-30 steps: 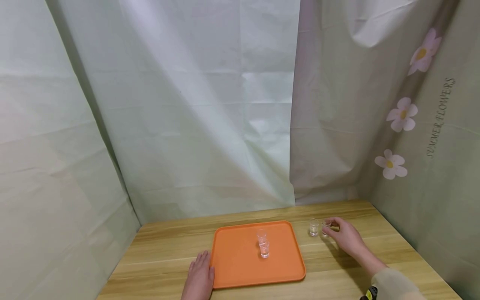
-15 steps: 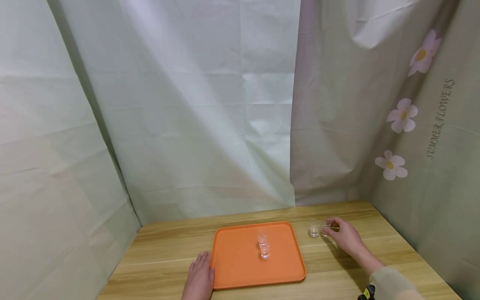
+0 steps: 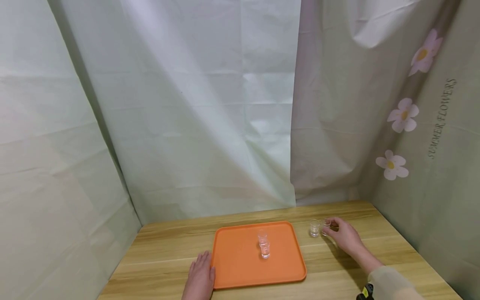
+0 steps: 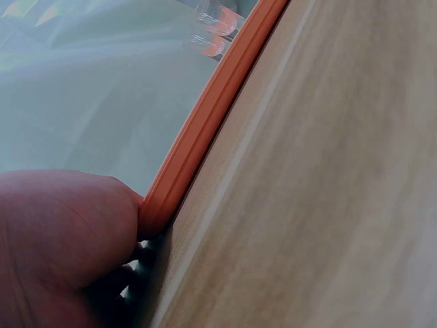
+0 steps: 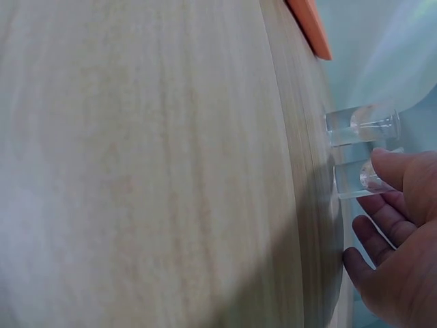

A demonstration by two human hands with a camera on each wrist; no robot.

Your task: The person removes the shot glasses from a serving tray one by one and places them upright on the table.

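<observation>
At the table's right side, my right hand (image 3: 346, 238) pinches a small clear shot glass (image 5: 349, 180) between thumb and fingers. The glass stands upright, its base at the tabletop, and the fingers partly cover it. Just left of it stands a second shot glass (image 3: 314, 229). On the orange tray (image 3: 240, 266) two more shot glasses sit one behind the other, the front glass (image 3: 265, 251) overlapping the rear glass (image 3: 262, 236). My left hand (image 3: 199, 277) lies with fingers extended on the table, its thumb side against the tray's left edge.
The wooden table (image 3: 161, 250) carries everything. Behind it hangs a pale curtain (image 3: 210, 137); a curtain printed with flowers (image 3: 431, 200) closes off the right side. A dark watch-like device (image 3: 366, 291) sits at the right sleeve.
The right hand and its shot glass have shifted very slightly left toward the neighbouring glass. The left hand, the tray and its glasses stay put.
</observation>
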